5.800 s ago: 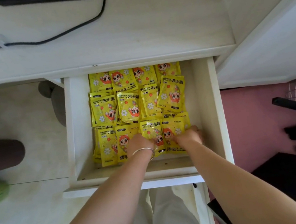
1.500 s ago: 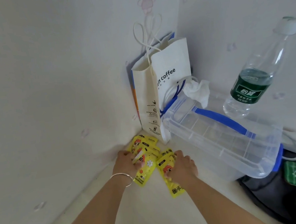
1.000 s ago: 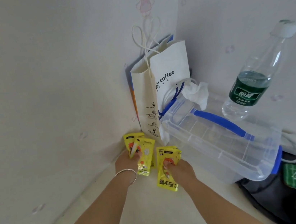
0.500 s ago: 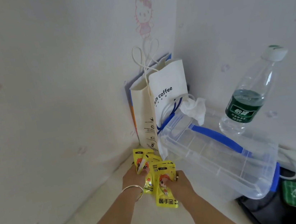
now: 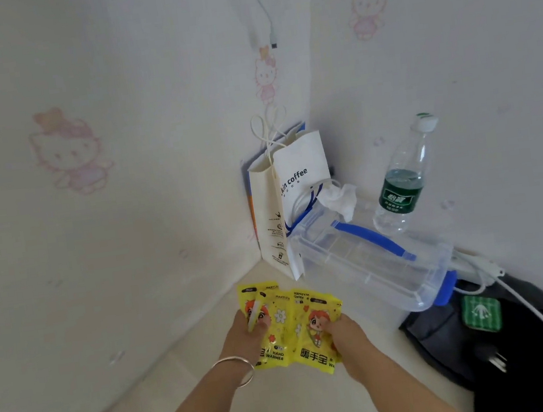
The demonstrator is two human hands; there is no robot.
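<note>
Both hands hold up yellow hand-warmer packets above a pale surface in a wall corner. My left hand [image 5: 250, 338], a silver bangle on its wrist, grips a small bunch of packets [image 5: 267, 324] with the thumb across their front. My right hand [image 5: 345, 334] pinches another packet [image 5: 316, 334] by its right edge; this one overlaps the left bunch. The packets stand upright, printed with a cartoon figure and the words HAND WARMER. How many packets each hand holds is hidden by the overlap.
A white paper coffee bag [image 5: 292, 203] stands in the corner. To its right lies a clear plastic box with blue handle [image 5: 374, 261], a tissue [image 5: 338, 198] and a water bottle [image 5: 402, 185]. A dark bag [image 5: 508, 340] and white cables [image 5: 536, 316] lie at right.
From the drawer full of packets the view moved to this corner. In the last second both hands lifted the packets off the surface and drew them toward me, now held upright.
</note>
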